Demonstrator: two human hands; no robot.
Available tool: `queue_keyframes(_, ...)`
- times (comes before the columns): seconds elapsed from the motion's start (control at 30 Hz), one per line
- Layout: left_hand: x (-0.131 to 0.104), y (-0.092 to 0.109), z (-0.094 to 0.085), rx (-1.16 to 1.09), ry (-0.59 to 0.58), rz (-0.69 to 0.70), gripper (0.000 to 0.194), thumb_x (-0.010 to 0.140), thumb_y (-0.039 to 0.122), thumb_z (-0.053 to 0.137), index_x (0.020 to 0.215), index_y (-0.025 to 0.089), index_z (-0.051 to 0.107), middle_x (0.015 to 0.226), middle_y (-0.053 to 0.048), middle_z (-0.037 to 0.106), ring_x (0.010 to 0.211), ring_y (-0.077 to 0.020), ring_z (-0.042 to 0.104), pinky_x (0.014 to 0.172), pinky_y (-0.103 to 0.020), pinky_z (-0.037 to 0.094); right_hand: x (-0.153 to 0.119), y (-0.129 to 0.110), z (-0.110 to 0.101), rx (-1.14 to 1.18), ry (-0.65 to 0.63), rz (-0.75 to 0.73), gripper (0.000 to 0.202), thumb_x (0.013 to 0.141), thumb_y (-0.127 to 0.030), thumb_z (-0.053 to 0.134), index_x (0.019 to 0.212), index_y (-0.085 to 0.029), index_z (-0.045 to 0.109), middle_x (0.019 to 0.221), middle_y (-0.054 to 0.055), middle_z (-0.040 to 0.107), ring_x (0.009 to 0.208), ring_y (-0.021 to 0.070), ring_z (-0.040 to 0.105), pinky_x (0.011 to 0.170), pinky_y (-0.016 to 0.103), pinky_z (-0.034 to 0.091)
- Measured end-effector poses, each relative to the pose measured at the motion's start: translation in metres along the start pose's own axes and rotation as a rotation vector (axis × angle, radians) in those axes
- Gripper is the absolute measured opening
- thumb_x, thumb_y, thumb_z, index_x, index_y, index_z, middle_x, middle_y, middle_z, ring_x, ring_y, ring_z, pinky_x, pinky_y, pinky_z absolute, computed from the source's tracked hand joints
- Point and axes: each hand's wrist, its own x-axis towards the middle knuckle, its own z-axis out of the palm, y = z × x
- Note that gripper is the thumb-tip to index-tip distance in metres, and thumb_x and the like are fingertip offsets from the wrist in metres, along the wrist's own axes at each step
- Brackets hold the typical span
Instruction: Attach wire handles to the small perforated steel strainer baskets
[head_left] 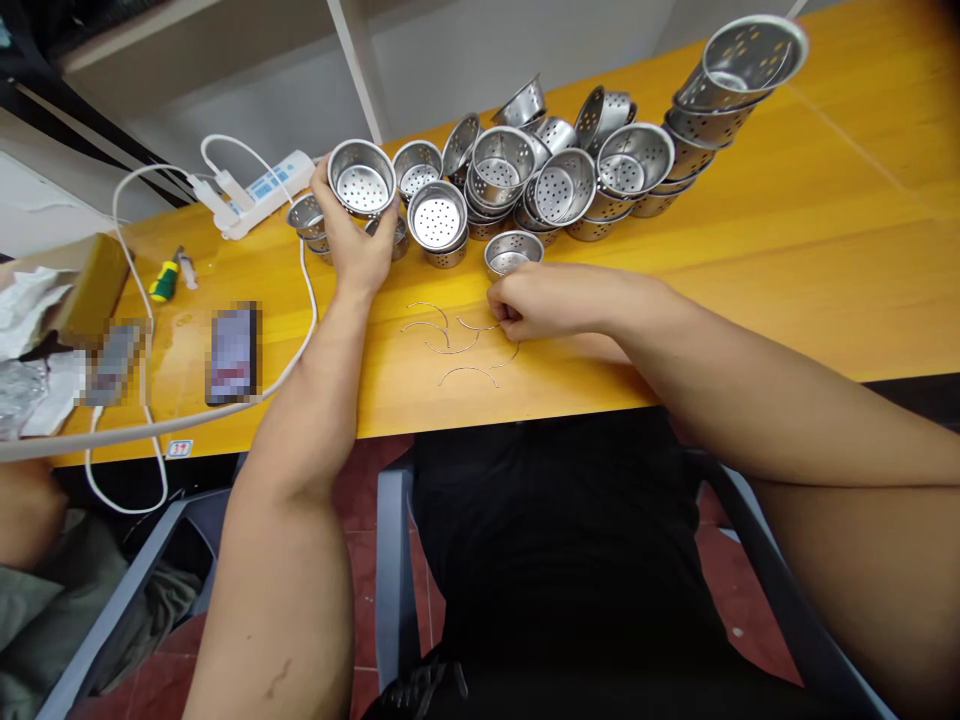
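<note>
1. The yellow tabletop [795, 230] spreads out before me, its near edge just beyond my lap.
2. Along its far side stands a cluster of perforated metal cups [559, 190], some nested in stacks, a few tipped over. It lies beyond my right fingers and to the right of my left hand.
3. My left hand [352, 235] reaches farther across the table than my right. Its fingers and thumb are spread around a cup, gripping it from opposite sides.
4. My right hand [517, 300] is nearer to me, low over the wood, the fingers curled in together with their tips pointing down and to the left.
5. The gripped cup [362, 185] has its mouth up and leans slightly towards me; it is up and to the left of my right fingers, well apart from them.
6. A lone cup [514, 252] sits upright just beyond my right knuckles, closer to them than any other cup.
7. The thin curved wires [469, 369] lie loose, mostly left of my right fingers and nearer to me than the cups.
8. The closest wire [472, 326] runs roughly left to right, a shallow bow whose right end meets my right fingertips. I cannot tell whether they pinch it or only touch it.
</note>
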Motion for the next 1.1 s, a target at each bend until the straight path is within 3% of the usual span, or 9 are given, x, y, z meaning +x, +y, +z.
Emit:
queue_keyframes(0.1,0.003,-0.004,-0.001,-0.035,0.053,-0.04,0.088,0.088,0.062,0.102,0.152,0.04,0.046,0.178,-0.004,0.055,0.19,-0.0265,0.018,0.164,-0.048,0.014,-0.002,-0.005,-0.002,-0.058,-0.018,0.038,0.008,0.095,-0.012,0.077,0.097,-0.018,0.081,0.093,0.011,0.075,0.069,0.0232,0.057,0.062,0.037,0.037)
queue_keyframes(0.23,0.006,-0.007,-0.002,-0.079,0.121,-0.032,0.097,0.079,0.048,0.103,0.155,0.043,0.044,0.184,-0.004,0.049,0.187,-0.0327,0.03,0.163,-0.051,0.021,0.0,-0.012,-0.002,-0.188,-0.01,0.01,0.006,0.093,-0.016,0.083,0.098,-0.016,0.086,0.096,0.015,0.08,0.072,0.0264,0.065,0.063,0.038,0.037)
queue_keyframes(0.5,0.005,-0.009,-0.002,0.013,0.093,0.003,0.078,0.088,0.06,0.095,0.152,0.042,0.054,0.17,-0.006,0.064,0.187,-0.0303,0.031,0.161,-0.053,0.026,-0.001,-0.011,-0.003,-0.257,-0.003,-0.1,0.02,0.099,-0.02,0.078,0.109,-0.006,0.089,0.105,0.025,0.086,0.083,0.0303,0.07,0.068,0.041,0.034)
queue_keyframes(0.73,0.005,0.003,-0.004,-0.086,-0.015,-0.111,0.079,0.083,0.08,0.096,0.138,0.037,0.06,0.17,-0.005,0.066,0.192,-0.0257,0.013,0.161,-0.051,0.018,0.001,-0.002,0.001,-0.069,0.083,-0.127,0.005,0.099,-0.019,0.073,0.102,-0.018,0.077,0.103,0.014,0.081,0.08,0.025,0.062,0.067,0.038,0.034)
queue_keyframes(0.9,0.001,0.009,-0.004,-0.034,-0.005,-0.115,0.079,0.089,0.08,0.095,0.137,0.033,0.054,0.16,-0.004,0.07,0.191,-0.0197,0.011,0.161,-0.042,0.013,0.002,-0.007,0.0,0.004,0.072,-0.157,0.008,0.104,-0.023,0.074,0.109,-0.017,0.073,0.108,0.013,0.08,0.089,0.0273,0.065,0.071,0.04,0.037)
queue_keyframes(1.0,0.0,0.009,-0.004,-0.037,0.012,-0.095,0.083,0.087,0.072,0.1,0.141,0.034,0.051,0.164,-0.004,0.066,0.187,-0.0232,0.023,0.16,-0.044,0.018,0.006,-0.012,0.004,-0.015,0.072,-0.159,0.013,0.108,-0.026,0.075,0.115,-0.015,0.075,0.121,0.016,0.08,0.099,0.0296,0.07,0.076,0.039,0.039)
queue_keyframes(1.1,0.0,0.009,-0.004,-0.064,-0.007,-0.11,0.083,0.086,0.068,0.102,0.142,0.035,0.05,0.166,-0.004,0.064,0.186,-0.0249,0.024,0.16,-0.045,0.018,0.01,-0.018,0.007,-0.028,0.086,-0.137,0.009,0.111,-0.021,0.072,0.116,-0.016,0.076,0.129,0.015,0.08,0.103,0.0295,0.072,0.076,0.038,0.039)
